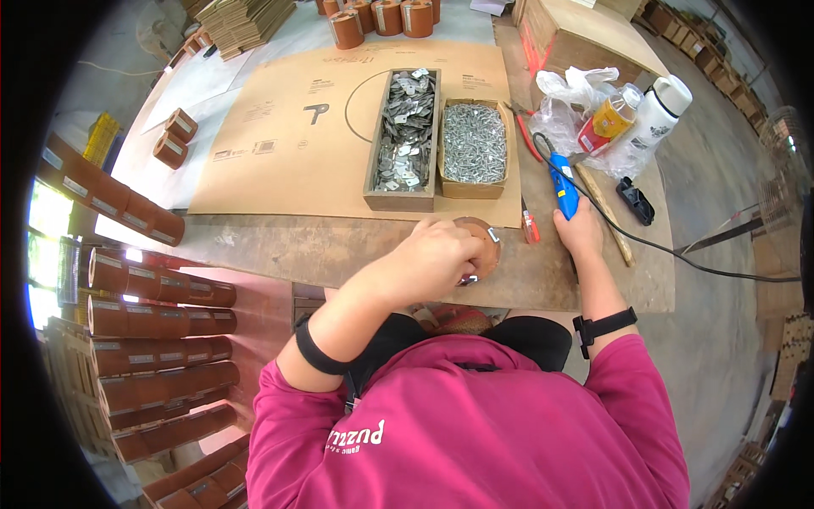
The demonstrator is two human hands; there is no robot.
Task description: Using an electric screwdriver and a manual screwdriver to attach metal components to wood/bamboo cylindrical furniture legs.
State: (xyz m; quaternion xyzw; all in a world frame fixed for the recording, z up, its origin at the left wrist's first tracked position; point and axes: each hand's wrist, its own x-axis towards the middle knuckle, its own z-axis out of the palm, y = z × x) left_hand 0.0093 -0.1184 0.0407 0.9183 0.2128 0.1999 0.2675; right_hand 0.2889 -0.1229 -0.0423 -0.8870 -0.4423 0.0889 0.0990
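Note:
Near the table's front edge, my left hand bends over a round brown piece with small shiny metal plates at its rim. Its fingers are curled together on top of the piece; whatever they pinch is hidden beneath them. My right hand is wrapped around the lower end of a blue electric screwdriver with a black cord, held right of the brown piece. Beyond my left hand stand a long wooden box of small metal plates and a cardboard box full of screws.
A red-handled screwdriver, red-handled pliers, a wooden stick and a black object lie around my right hand. Behind them are a white bottle and a plastic bag. Brown cylinders are stacked at left.

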